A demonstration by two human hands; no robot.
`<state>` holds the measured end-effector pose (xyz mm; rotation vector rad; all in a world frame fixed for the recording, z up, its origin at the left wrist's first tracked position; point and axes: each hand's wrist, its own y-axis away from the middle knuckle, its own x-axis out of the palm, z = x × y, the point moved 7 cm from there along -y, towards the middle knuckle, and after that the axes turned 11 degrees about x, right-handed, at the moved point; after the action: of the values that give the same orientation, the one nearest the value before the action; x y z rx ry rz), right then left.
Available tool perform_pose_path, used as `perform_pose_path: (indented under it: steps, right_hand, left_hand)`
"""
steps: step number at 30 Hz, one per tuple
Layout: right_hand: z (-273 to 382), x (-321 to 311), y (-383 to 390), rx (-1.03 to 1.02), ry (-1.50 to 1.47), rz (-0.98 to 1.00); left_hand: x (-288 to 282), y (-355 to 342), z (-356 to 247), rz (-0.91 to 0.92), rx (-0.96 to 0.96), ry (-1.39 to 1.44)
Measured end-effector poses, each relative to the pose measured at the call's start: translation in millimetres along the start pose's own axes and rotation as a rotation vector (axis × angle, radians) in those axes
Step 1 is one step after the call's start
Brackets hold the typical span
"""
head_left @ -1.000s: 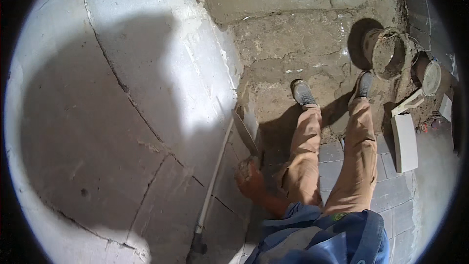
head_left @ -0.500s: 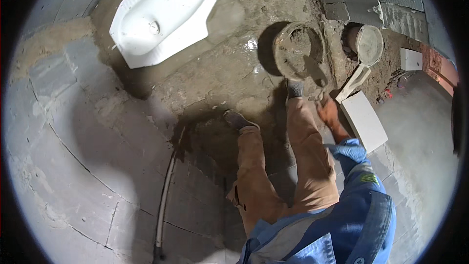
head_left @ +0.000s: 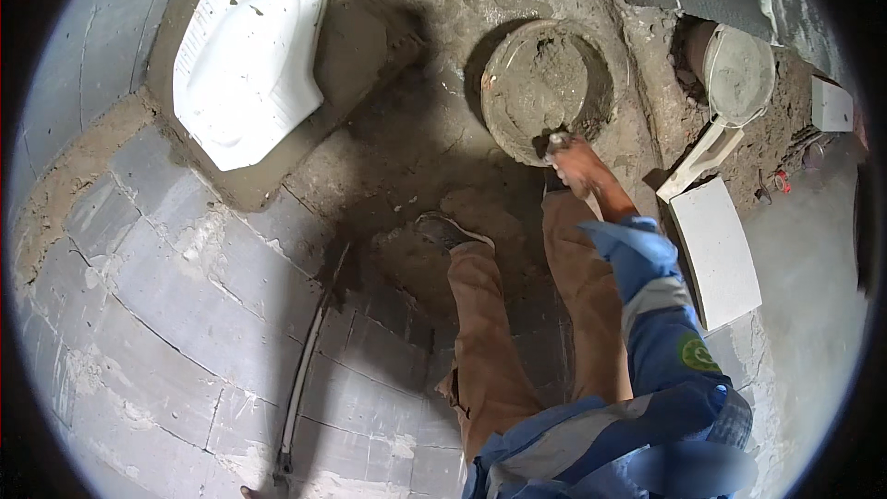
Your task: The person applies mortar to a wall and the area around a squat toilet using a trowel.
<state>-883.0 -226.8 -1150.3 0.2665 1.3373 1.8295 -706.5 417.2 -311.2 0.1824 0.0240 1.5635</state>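
Right hand (head_left: 580, 169): fingers curled round what seems to be a mortar-smeared handle (head_left: 557, 141), grasping it at the near rim of the bucket; the working end is hidden, so the kind of tool cannot be confirmed here

Left hand: not made out in the head view; its state cannot be told

Bucket (head_left: 598, 83): on the rough floor just ahead of the right foot, wide mouth up, holding grey mortar (head_left: 536, 83) that looks thick and lumpy

Step in hand (judgement): working or loading mortar at the near side of the bucket. Next move, as I judge it, calls for a firm wrist, the tool's face kept level under any load, and a lift clear of the rim without knocking it

Further out, right: a smaller pail (head_left: 739, 83) with a pale round top; a cream handled piece (head_left: 699, 162) just below it, close to a pale slab (head_left: 716, 249)

Further out, left: a white squat pan (head_left: 245, 74) set in grey bedding, well apart from the hand; nearer the body, a slim pale pole (head_left: 300, 379) along the grey blockwork (head_left: 176, 296)
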Motion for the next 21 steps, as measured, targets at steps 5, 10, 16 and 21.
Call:
perform_pose_path:
  steps: [5, 10, 16, 21]
  right_hand:
    - [14, -53, 99, 0.214, -0.978, 0.009]
    - [20, -58, 121, 0.358, -0.862, -0.042]
    - [42, -50, 115, 0.287, -1.058, -0.027]
    - [121, -63, 174, 0.1, -0.947, -0.056]
  left_hand:
    - [6, 2, 0, 0.015, 0.009, 0.003]
    - [11, 4, 2, 0.09, -0.021, 0.057]
    - [10, 8, 6, -0.341, -0.011, 0.099]
    - [25, 11, 12, -0.085, 0.0, 0.144]
